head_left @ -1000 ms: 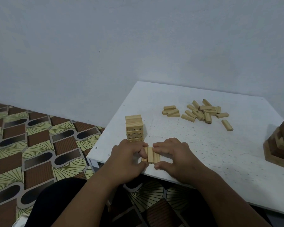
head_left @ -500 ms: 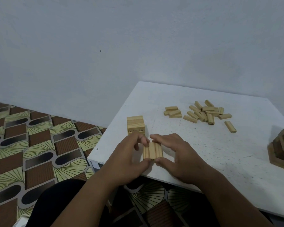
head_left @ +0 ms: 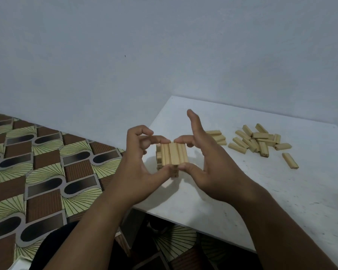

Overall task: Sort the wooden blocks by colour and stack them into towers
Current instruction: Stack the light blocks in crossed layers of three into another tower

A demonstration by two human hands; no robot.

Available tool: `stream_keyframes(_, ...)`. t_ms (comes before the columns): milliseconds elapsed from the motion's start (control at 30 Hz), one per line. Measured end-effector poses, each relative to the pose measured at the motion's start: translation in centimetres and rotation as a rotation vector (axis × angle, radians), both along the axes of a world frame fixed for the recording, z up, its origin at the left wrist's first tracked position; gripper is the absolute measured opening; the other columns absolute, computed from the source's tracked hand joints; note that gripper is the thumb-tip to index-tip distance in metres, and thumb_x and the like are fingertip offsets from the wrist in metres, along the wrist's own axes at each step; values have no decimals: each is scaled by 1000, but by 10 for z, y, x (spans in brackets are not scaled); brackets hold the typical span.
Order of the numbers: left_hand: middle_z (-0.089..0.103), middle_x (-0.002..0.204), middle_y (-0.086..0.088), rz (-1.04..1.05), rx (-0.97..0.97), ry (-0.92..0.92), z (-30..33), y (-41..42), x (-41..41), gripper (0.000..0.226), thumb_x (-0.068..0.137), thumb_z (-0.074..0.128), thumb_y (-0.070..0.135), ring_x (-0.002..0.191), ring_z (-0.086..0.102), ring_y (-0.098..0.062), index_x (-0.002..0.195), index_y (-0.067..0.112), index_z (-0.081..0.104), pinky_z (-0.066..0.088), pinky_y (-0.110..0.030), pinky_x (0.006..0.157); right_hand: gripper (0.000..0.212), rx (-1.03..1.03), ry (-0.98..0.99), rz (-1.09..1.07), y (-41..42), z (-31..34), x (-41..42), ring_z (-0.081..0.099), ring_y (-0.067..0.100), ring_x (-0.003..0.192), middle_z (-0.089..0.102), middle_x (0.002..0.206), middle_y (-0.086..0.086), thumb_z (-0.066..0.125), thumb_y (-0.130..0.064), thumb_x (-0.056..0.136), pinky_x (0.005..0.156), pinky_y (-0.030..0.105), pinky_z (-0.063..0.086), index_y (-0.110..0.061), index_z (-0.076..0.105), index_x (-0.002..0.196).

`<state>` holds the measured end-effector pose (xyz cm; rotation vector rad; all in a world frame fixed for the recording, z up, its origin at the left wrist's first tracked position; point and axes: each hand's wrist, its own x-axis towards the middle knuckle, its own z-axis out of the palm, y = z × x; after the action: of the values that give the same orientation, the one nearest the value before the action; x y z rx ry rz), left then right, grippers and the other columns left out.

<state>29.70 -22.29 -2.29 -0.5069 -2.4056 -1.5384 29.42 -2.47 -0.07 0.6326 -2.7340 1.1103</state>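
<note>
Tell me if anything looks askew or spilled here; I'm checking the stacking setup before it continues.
Nothing looks damaged. The three blocks pinched between left hand and right hand sit flush side by side. The loose blocks lie jumbled on the white table, simply unsorted.

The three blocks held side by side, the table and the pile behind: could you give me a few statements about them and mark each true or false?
1. Both hands hold the row of three blocks together. True: the left hand and right hand pinch it front and back between fingers and thumbs.
2. The row lies flat on the white table. False: it is held up over the small tower.
3. The loose blocks lie to the right of the hands. True.
4. The loose blocks are painted red and blue. False: they are plain pale wood.
5. The floor is plain grey. False: it bears a brown, green and dark pattern.
</note>
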Motion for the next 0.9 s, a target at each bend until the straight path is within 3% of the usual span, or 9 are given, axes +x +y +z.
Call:
stream_keyframes(167, 66, 117, 20, 27, 18, -33, -3, -5, -21, 73, 78, 78, 8, 125, 48, 0, 125, 30, 27, 35, -23, 99, 113, 25, -8, -17, -9, 5, -22, 40, 7, 133, 52, 135, -25, 74, -26, 86, 113, 42, 34, -62, -18, 141)
stream_keyframes(333, 66, 117, 23, 51, 20, -65, -9, -7, -33, 72, 80, 77, 14, 123, 48, 4, 128, 30, 26, 35, -26, 103, 111, 11, -36, -22, -13, -1, -36, 39, 11, 134, 52, 134, -23, 72, -24, 88, 113, 43, 32, -64, -18, 139)
stream_keyframes(467, 66, 120, 19, 49, 33, -90, -14, -7, -36, 74, 82, 76, 11, 124, 47, 0, 132, 28, 25, 35, -28, 101, 108, 18, -62, -33, -15, -6, -37, 38, 12, 133, 51, 136, -22, 72, -25, 88, 115, 50, 31, -60, -13, 143)
stream_keyframes(900, 65, 120, 20, 62, 22, -122, -20, -8, -37, 78, 83, 75, 9, 122, 47, 2, 137, 33, 24, 36, -28, 100, 106, 26, -55, -19, -15, -10, -42, 37, 4, 129, 54, 130, -27, 73, -29, 87, 116, 50, 28, -56, -11, 146)
